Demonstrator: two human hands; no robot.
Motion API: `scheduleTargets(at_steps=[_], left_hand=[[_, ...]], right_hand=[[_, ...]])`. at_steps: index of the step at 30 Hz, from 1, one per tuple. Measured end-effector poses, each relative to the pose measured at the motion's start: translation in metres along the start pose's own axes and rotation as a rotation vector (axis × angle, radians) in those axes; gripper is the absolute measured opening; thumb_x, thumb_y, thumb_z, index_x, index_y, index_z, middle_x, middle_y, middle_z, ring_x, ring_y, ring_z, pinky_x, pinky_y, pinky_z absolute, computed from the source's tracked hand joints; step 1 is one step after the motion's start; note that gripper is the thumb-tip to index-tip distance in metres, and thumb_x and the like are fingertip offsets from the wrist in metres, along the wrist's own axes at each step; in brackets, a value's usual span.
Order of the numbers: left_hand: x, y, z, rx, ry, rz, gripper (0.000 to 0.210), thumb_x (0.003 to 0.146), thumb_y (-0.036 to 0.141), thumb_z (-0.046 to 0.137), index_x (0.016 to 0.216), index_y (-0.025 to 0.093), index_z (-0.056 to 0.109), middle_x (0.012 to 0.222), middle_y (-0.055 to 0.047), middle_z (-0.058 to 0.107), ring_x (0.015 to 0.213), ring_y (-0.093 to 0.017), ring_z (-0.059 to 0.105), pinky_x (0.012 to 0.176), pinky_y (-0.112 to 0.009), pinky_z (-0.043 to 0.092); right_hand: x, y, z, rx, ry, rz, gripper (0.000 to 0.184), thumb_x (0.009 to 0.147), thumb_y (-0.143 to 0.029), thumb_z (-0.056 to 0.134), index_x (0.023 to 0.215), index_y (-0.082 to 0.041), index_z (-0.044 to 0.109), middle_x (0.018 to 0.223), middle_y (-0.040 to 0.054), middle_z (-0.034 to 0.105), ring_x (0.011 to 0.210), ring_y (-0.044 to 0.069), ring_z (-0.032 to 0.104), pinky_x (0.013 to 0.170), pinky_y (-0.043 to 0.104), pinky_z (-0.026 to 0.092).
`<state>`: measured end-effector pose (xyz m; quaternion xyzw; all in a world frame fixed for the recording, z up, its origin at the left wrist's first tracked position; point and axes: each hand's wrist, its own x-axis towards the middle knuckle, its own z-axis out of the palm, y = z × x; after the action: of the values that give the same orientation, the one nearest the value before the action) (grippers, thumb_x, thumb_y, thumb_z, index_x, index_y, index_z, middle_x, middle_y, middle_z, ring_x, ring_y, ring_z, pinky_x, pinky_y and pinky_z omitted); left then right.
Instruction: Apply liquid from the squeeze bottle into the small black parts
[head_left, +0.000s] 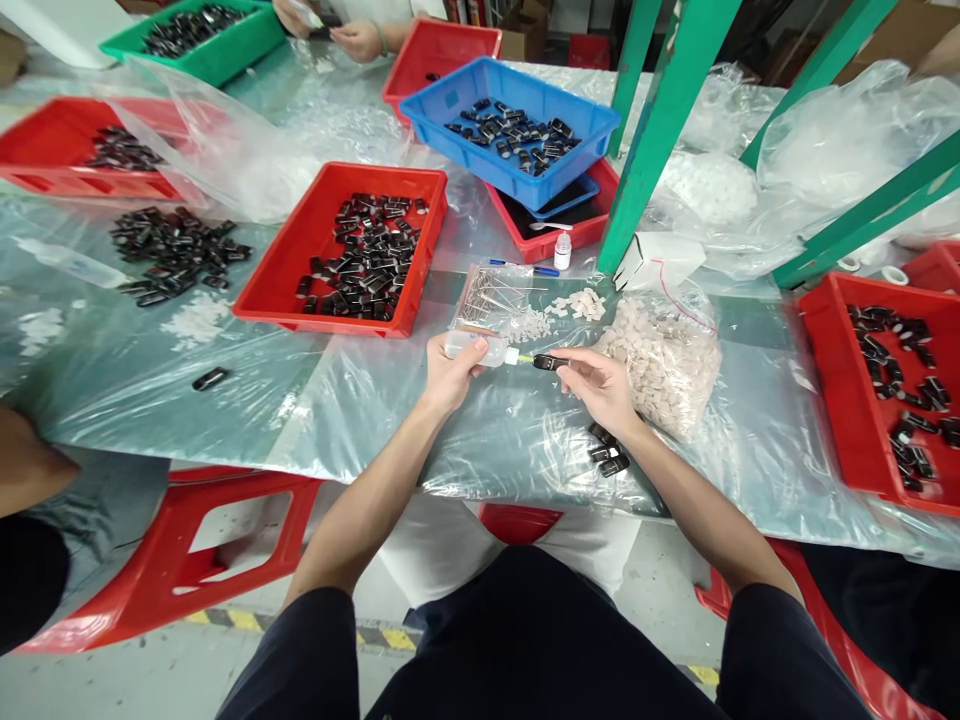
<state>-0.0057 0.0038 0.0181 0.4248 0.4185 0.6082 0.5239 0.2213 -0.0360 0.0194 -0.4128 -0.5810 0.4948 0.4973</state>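
Observation:
In my left hand [450, 378] is a clear squeeze bottle [480, 347] with a white cap and a thin yellowish tip, lying sideways and pointing right. My right hand [600, 385] pinches a small glossy black part [550, 362] by its right end. The bottle's tip meets or nearly meets the part's left end; I cannot tell if they touch. Just beyond my hands lie small white pieces [581, 304] and a clear bag of thin metal pins [491, 295]. Several more black parts [609, 455] rest below my right wrist.
A clear bag of pale pieces [667, 375] stands right of my right hand. Red trays [330, 322] and a blue tray [480, 165] hold black parts. A green post [637, 180] rises behind a small white bottle [562, 250]. Another person's hands [360, 40] are across the table.

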Motion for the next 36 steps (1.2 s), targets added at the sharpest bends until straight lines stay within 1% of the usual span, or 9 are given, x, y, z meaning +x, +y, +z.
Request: scheduleTargets(at_steps=[6,12,18,24,28,31,36], left_hand=[[-0.0014,0.0009,0.0009,-0.002,-0.004,-0.006,0.058,0.055,0.068,0.095,0.067,0.014,0.077,0.057,-0.002,0.064,0.042,-0.005,0.042,0.038,-0.019,0.029],[-0.0028,0.0019,0.003,-0.022,0.011,-0.013,0.058,0.054,0.067,0.096,0.068,0.014,0.078,0.061,-0.004,0.067,0.045,-0.006,0.046,0.039,-0.019,0.031],[-0.003,0.0013,0.0025,-0.027,0.01,-0.015,0.058,0.054,0.068,0.096,0.068,0.015,0.079,0.061,-0.004,0.067,0.046,-0.006,0.046,0.039,-0.019,0.031],[-0.0023,0.0022,0.0008,0.003,-0.017,-0.014,0.057,0.055,0.068,0.095,0.067,0.015,0.077,0.054,-0.002,0.061,0.042,-0.006,0.04,0.038,-0.021,0.028],[-0.0021,0.0022,0.0006,0.02,-0.02,-0.007,0.057,0.055,0.068,0.094,0.067,0.015,0.076,0.053,-0.001,0.06,0.042,-0.005,0.038,0.038,-0.021,0.028],[-0.0021,0.0018,0.0,0.025,-0.026,-0.001,0.057,0.056,0.067,0.094,0.068,0.014,0.076,0.056,-0.002,0.062,0.042,-0.006,0.04,0.039,-0.021,0.029],[-0.0014,0.0009,-0.0018,0.034,-0.034,0.0,0.057,0.055,0.067,0.095,0.067,0.015,0.076,0.057,-0.002,0.063,0.043,-0.006,0.042,0.038,-0.02,0.03]], right_hand=[[0.0002,-0.0008,0.0,0.003,0.007,0.009,0.034,0.091,-0.049,0.076,0.112,-0.022,0.082,0.083,0.0036,0.073,0.062,0.014,0.062,0.058,0.029,0.053],[0.0006,-0.0013,0.0006,0.003,0.034,0.012,0.033,0.089,-0.047,0.078,0.111,-0.023,0.083,0.084,0.0036,0.073,0.061,0.014,0.061,0.058,0.03,0.054],[0.0004,-0.0016,0.0012,0.012,0.05,-0.009,0.029,0.089,-0.042,0.078,0.11,-0.024,0.084,0.083,0.0024,0.073,0.06,0.013,0.061,0.059,0.03,0.056],[0.0006,-0.0009,0.0009,-0.001,0.046,-0.055,0.026,0.091,-0.041,0.076,0.11,-0.026,0.085,0.08,0.0016,0.071,0.06,0.013,0.06,0.059,0.03,0.056],[0.0003,-0.0004,0.0006,-0.011,0.035,-0.077,0.026,0.093,-0.044,0.075,0.11,-0.026,0.085,0.084,0.0028,0.074,0.06,0.013,0.061,0.059,0.03,0.057],[0.0003,0.0001,-0.0001,-0.025,0.028,-0.072,0.028,0.093,-0.046,0.074,0.11,-0.026,0.085,0.087,0.0035,0.075,0.061,0.013,0.061,0.059,0.03,0.057],[0.0007,0.0003,-0.0009,-0.024,0.02,-0.078,0.027,0.093,-0.045,0.074,0.11,-0.026,0.085,0.084,0.0025,0.073,0.061,0.012,0.06,0.06,0.029,0.057]])
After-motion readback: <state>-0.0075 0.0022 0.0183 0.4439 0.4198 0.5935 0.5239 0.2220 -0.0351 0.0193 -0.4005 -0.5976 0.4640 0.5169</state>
